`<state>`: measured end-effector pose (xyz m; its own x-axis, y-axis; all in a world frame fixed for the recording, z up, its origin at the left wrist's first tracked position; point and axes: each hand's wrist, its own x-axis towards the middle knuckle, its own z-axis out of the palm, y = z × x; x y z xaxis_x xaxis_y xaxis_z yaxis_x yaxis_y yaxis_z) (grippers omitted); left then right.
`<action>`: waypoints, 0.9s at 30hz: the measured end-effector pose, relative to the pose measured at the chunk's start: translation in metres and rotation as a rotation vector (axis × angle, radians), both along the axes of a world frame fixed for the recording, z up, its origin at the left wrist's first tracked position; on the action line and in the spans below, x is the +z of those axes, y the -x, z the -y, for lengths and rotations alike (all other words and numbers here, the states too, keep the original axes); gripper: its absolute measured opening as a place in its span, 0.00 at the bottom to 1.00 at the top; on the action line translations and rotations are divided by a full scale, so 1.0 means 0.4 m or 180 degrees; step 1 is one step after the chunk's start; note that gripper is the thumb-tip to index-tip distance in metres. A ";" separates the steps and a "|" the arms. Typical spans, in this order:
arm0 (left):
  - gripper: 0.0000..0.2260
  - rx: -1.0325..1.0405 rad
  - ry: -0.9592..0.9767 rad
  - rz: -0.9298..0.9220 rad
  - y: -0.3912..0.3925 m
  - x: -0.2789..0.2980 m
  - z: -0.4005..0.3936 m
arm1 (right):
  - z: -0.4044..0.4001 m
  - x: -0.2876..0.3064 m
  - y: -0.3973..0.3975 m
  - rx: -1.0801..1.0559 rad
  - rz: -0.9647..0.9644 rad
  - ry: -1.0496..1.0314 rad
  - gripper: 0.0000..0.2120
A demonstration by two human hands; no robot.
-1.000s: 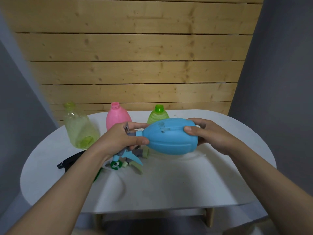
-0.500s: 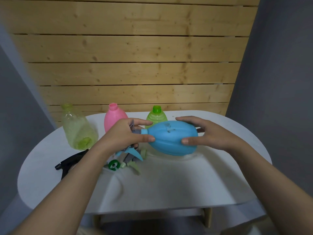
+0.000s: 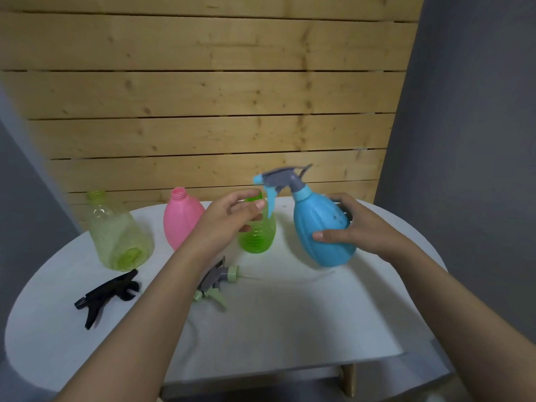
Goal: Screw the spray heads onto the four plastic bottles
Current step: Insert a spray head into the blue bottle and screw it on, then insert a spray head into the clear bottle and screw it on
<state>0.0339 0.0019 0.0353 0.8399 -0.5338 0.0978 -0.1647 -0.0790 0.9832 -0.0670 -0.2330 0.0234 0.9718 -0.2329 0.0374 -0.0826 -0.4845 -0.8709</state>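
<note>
The blue bottle point(image 3: 319, 230) stands nearly upright at the right of the white table point(image 3: 290, 320), tilted a little, with a grey and blue spray head point(image 3: 285, 181) on its neck. My right hand point(image 3: 356, 224) grips its body from the right. My left hand point(image 3: 235, 216) hovers empty with fingers loosely curled, in front of the bright green bottle point(image 3: 256, 236). A pink bottle point(image 3: 181, 219) and a pale yellow-green clear bottle point(image 3: 116, 233) stand open-necked to the left. A black spray head point(image 3: 107, 294) and a grey and pale green spray head point(image 3: 216, 282) lie on the table.
A thin clear dip tube point(image 3: 290, 277) runs right from the grey-green spray head across the table. A wooden slat wall point(image 3: 203, 97) rises behind the table. Grey walls flank both sides. The table's front edge is near my forearms.
The blue bottle went from lying sideways between both hands to nearly upright at the right. My left hand let go of its spray head and drew back to the left.
</note>
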 end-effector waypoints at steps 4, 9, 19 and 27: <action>0.15 0.0222 -0.0260 -0.0072 0.004 -0.026 0.034 | 0.036 -0.047 -0.049 -0.0536 0.0199 -0.0513 0.37; 0.03 0.0029 -0.0720 -0.0011 0.020 -0.057 0.066 | 0.070 -0.110 -0.079 -0.0529 0.0093 -0.0724 0.36; 0.08 0.0018 -0.1084 0.0042 0.021 -0.060 0.085 | 0.088 -0.140 -0.094 -0.0401 -0.0077 -0.0645 0.39; 0.06 0.0183 -0.1187 0.0303 0.005 -0.066 0.039 | 0.042 -0.106 -0.055 -0.1107 -0.0020 -0.0148 0.41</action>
<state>0.0318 -0.0138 0.0089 0.8660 -0.4999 -0.0152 -0.2388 -0.4400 0.8657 -0.0451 -0.2499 -0.0189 0.8341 -0.5515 0.0134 -0.2411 -0.3862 -0.8903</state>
